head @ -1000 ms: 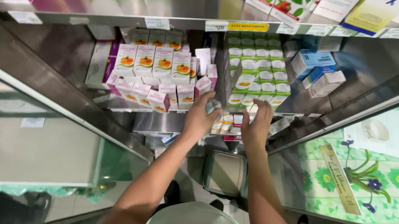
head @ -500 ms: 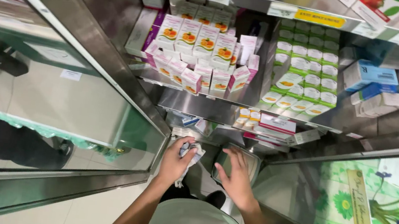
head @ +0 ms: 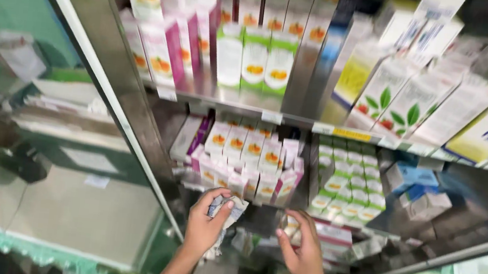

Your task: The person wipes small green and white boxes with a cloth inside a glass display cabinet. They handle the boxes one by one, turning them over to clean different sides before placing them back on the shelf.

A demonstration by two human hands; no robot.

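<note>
Head view: left hand (head: 204, 227) clutches crumpled foil packet (head: 227, 207); right hand (head: 303, 254) spread loose, holding nothing.

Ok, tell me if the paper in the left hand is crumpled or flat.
Crumpled: the paper is bunched and creased inside the left hand, fingers closed round it.

Cartons (head: 253, 58) on upper shelf (head: 295, 119), small boxes (head: 247, 162) on shelf below, hands (head: 257, 236) before them

Both arms are bare, with no sleeves. The left hand (head: 204, 227) and right hand (head: 303, 254) wear no gloves or rings.
</note>
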